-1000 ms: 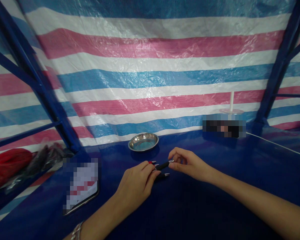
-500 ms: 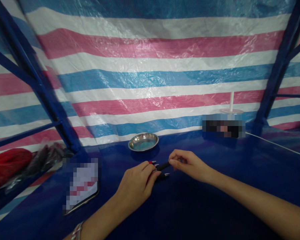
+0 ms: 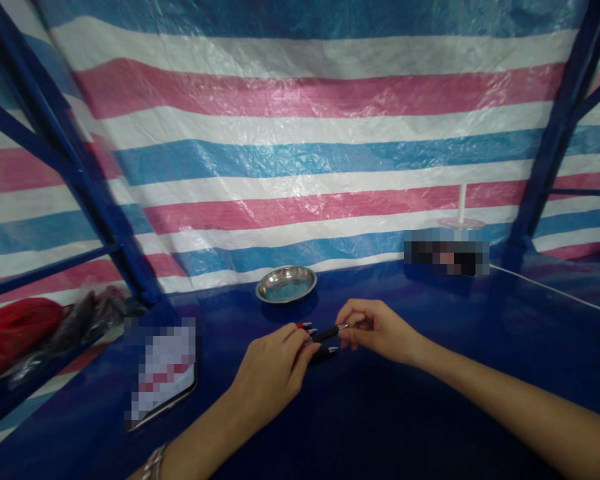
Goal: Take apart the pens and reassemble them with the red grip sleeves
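Note:
My left hand (image 3: 276, 360) is closed around a black pen (image 3: 327, 333), which points to the right with its silver tip showing. Curled at that tip, my right hand (image 3: 377, 330) has its thumb and fingers against it. Another black pen (image 3: 325, 355) lies just below, partly covered by the left thumb. Beyond the left fingers, a red pen (image 3: 303, 325) shows only its front end, with one more silver tip beside it. The pens' rear parts are hidden under my left hand.
A shallow metal dish (image 3: 286, 285) stands behind the hands on the blue table (image 3: 380, 413). To the left lies a pixelated phone (image 3: 165, 377). At the back right are a blurred-out object (image 3: 445, 253) and a white cable (image 3: 550, 285). Striped sheeting (image 3: 330, 153) hangs behind.
The right fingers have shifted slightly on the black pen's end, so its silver tip now shows. My left hand has stayed in place.

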Tool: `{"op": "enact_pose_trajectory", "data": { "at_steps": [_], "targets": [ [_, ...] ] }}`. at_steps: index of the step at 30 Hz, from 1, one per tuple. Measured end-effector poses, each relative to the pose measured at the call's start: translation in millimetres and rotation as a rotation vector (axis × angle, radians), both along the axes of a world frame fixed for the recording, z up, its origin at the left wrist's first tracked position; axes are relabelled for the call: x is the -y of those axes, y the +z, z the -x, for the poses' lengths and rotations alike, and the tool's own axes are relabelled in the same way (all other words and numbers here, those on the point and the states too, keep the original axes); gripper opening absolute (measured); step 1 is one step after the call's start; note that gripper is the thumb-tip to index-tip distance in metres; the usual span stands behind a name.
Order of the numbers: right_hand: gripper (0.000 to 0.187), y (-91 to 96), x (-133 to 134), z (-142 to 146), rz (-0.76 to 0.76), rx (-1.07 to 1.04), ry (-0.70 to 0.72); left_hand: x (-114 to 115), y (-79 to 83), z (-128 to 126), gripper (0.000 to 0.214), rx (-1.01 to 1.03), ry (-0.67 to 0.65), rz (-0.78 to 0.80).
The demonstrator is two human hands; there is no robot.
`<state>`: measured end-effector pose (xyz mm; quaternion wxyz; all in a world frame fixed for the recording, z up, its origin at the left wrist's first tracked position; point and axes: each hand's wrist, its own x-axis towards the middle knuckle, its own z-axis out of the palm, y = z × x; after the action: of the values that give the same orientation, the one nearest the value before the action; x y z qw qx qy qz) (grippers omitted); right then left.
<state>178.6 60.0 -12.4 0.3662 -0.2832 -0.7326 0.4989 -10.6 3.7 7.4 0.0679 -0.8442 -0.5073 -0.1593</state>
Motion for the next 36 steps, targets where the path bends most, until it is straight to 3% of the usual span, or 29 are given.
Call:
{"op": "enact_pose_trajectory", "data": {
  "at_steps": [5,12,19,22,26,31,36],
  "targets": [
    [0.024,-0.1,-0.4,-0.8,0.032,-0.07,0.062,0.5,0.3,-0.8,0.023,-0.001,-0.007,-0.007],
    [0.022,1.2,-0.9,-0.6,0.024,-0.061,0.008,1.2,-0.1,-1.4,0.024,0.01,-0.004,0.025],
    [0.014,2.7,-4.1,-4.2,-0.137,0.024,-0.098,0.2,2.6,-1.4,0.027,0.015,0.061,0.0],
    [0.009,2.6,-6.6,-7.4,-0.313,0.133,-0.212,-0.1,4.1,-0.6,0.029,0.011,0.081,-0.009],
    [0.003,1.3,-10.5,-11.4,-0.507,0.351,-0.338,0.9,4.1,-0.1,0.028,-0.023,-0.01,0.048],
    [0.008,-2.0,-16.3,-15.9,-0.595,0.626,-0.368,3.5,3.0,0.8,0.026,-0.131,-0.121,0.128],
    [0.014,-12.7,-26.7,-20.7,-0.595,0.807,-0.374,5.7,3.5,1.1,0.018,-0.241,-0.125,0.169]
  ]
}}
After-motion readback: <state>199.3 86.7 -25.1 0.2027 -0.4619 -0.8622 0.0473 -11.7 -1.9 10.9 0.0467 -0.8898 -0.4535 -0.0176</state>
